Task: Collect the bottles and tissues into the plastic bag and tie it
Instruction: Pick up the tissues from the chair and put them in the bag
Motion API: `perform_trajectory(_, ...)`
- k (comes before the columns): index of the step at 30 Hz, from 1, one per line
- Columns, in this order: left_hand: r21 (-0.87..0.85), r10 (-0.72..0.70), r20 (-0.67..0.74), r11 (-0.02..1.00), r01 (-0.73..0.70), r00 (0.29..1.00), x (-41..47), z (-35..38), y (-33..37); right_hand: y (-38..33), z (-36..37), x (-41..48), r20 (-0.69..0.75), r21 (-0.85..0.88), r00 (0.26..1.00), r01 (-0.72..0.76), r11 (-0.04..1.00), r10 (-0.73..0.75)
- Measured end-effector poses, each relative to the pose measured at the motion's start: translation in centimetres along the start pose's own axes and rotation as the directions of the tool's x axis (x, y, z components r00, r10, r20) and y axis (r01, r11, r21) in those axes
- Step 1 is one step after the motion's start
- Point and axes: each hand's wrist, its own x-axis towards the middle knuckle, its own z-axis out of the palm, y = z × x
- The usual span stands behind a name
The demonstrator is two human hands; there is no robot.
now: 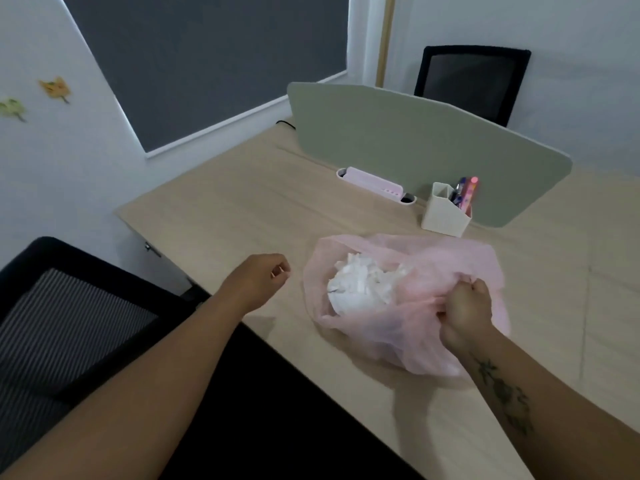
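A thin pink plastic bag [446, 261] lies on the wooden desk [242, 209], its mouth open toward me. Crumpled white tissues [363, 285] fill its left part. My right hand [465, 313] is clenched on the bag's near right edge, bunching the plastic. My left hand [263, 275] hovers just left of the bag, fingers loosely curled, holding nothing that I can see and not touching the bag. No bottle shows outside the bag; the rest of what lies inside is hidden by plastic and tissues.
A white pen holder [445, 213] with pens stands behind the bag, next to a low white tray [374, 185]. A grey-green divider panel [426, 147] runs across the desk's back. One black chair [69, 327] is at my near left, another [474, 81] beyond the divider.
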Motion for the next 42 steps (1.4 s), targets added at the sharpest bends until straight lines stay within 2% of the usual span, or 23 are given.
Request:
perform_trajectory(6, 0.128, -0.188, -0.158, 0.970, 0.209, 0.969, -8.1, -5.0, -3.9, 0.5, 4.6, -2.6, 0.247, -0.180, 0.969, 0.016, 0.983, 0.030)
perform_trajectory(9, 0.277, -0.186, -0.312, 0.920, 0.277, 0.932, -13.3, -7.1, -5.3, 1.2, 5.9, -4.1, 0.349, -0.279, 0.937, 0.103, 0.955, 0.001)
perform_trajectory(12, 0.491, -0.228, -0.411, 0.761, 0.425, 0.883, -18.0, -9.3, -6.4, 1.4, 6.3, -5.9, 0.436, -0.322, 0.898, 0.207, 0.924, -0.049)
perform_trajectory(14, 0.559, -0.314, -0.441, 0.637, 0.531, 0.841, -21.0, -10.9, -6.8, 1.5, 6.2, -7.1, 0.487, -0.326, 0.871, 0.254, 0.911, -0.068)
perform_trajectory(18, 0.500, -0.495, -0.525, 0.479, 0.721, 0.692, -26.9, -13.0, -7.4, 1.5, 6.2, -9.0, 0.571, -0.290, 0.808, 0.364, 0.885, -0.145)
perform_trajectory(21, 0.452, -0.636, -0.515, 0.367, 0.813, 0.574, -30.9, -13.8, -8.3, 1.9, 6.6, -9.7, 0.608, -0.275, 0.774, 0.412, 0.869, -0.175)
perform_trajectory(23, 0.343, -0.722, -0.467, 0.385, 0.857, 0.511, -32.9, -14.0, -9.4, 2.1, 6.7, -9.9, 0.622, -0.287, 0.761, 0.443, 0.849, -0.186)
perform_trajectory(24, 0.240, -0.755, -0.430, 0.432, 0.869, 0.494, -33.6, -13.9, -9.7, 2.2, 6.7, -10.0, 0.626, -0.290, 0.756, 0.452, 0.843, -0.190)
perform_trajectory(27, -0.027, -0.763, -0.400, 0.564, 0.825, 0.509, -34.3, -13.0, -9.5, 2.4, 6.6, -10.2, 0.623, -0.289, 0.755, 0.463, 0.838, -0.202)
perform_trajectory(32, -0.116, -0.731, -0.466, 0.609, 0.785, 0.499, -34.1, -11.8, -8.4, 2.4, 6.4, -9.9, 0.623, -0.276, 0.751, 0.475, 0.836, -0.221)
perform_trajectory(38, -0.191, -0.722, -0.469, 0.645, 0.739, 0.509, -32.7, -9.3, -5.3, 1.8, 5.8, -9.2, 0.630, -0.253, 0.730, 0.517, 0.817, -0.267)
perform_trajectory(42, -0.247, -0.738, -0.479, 0.632, 0.734, 0.475, -30.8, -7.3, -3.2, 1.5, 5.4, -8.9, 0.630, -0.240, 0.726, 0.519, 0.820, -0.275)
